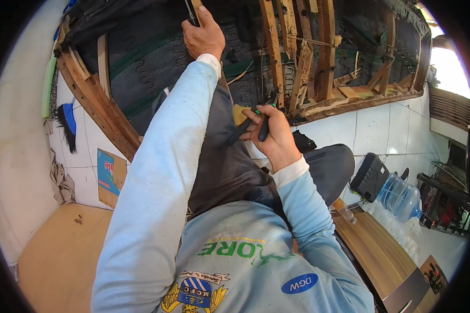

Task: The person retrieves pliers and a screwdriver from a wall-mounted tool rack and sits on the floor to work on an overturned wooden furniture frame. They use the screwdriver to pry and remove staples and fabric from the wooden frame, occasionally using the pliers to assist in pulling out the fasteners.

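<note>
An overturned sofa frame [277, 44] with bare wooden slats, dark fabric and zigzag springs lies before me. My left hand [204, 35] is closed at a wooden slat near the top of the view. A dark-handled tool with a thin metal shaft [191, 14] sticks up from its fingers; its exact kind is hard to make out. My right hand [278, 136] grips pliers [264, 128] with black and green handles. Their jaws are up against the lower end of a slat [272, 49], where I cannot tell whether they bite on anything.
White floor tiles [371, 130] surround the frame. A blue brush [68, 125] and a cardboard piece [111, 177] lie at left. To the right are a black case [369, 177], a large water bottle [400, 197] and a wood-grain board [381, 245]. Splintered wood [301, 73] juts from the frame.
</note>
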A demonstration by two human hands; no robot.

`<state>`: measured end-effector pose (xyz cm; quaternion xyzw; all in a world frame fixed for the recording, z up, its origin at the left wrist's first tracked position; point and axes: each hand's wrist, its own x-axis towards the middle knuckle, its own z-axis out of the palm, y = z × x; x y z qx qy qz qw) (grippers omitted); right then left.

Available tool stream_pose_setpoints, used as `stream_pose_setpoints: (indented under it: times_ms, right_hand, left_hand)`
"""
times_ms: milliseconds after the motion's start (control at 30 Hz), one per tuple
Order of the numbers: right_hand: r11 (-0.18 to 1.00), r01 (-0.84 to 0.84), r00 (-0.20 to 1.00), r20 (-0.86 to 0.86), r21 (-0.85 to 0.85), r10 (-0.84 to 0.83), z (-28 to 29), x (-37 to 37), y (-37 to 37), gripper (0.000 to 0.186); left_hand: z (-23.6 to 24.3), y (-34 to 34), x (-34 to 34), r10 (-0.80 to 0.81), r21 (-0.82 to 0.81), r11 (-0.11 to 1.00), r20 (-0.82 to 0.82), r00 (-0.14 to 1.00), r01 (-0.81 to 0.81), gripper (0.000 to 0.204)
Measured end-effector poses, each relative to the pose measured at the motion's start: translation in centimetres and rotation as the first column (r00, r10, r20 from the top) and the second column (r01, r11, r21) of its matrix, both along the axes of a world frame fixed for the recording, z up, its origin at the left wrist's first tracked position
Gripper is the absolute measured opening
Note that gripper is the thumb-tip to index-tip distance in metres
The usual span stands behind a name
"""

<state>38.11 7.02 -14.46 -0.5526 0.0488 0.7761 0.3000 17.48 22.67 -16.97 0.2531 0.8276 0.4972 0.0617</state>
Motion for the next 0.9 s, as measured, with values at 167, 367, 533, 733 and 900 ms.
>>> stream_pose_setpoints:
  times_ms: [167,367,533,733,900]
  right_hand:
    - [0.979,0.181,0.981,0.054,0.089,-0.186,-0.2,-4.5,-0.3,0.036]
    - [0.953,0.251,0.95,0.145,0.17,-0.276,1.1,-6.7,-0.4,0.035]
    - [0.883,0.19,0.94,0.179,0.43,-0.29,3.6,-0.9,1.0,0.027]
    - [0.897,-0.06,0.998,0.043,0.439,0.046,7.2,10.0,3.5,0.049]
    - [0.937,-0.282,0.959,0.023,0.208,0.283,4.4,9.6,-0.6,0.055]
  left_hand:
    - [0.0,0.0,-0.2,-0.008,0.012,1.0,-0.017,1.0,0.008,0.078]
    - [-0.4,0.3,-0.1,-0.014,0.024,1.0,0.013,1.0,0.014,0.082]
    - [-0.9,0.3,-0.2,-0.001,0.039,0.999,0.013,1.0,0.001,0.085]
    - [-0.5,0.3,-0.2,-0.018,0.045,0.999,0.028,0.999,0.017,0.088]
    - [-0.1,0.1,-0.2,-0.031,0.074,0.997,0.016,0.999,0.029,0.088]
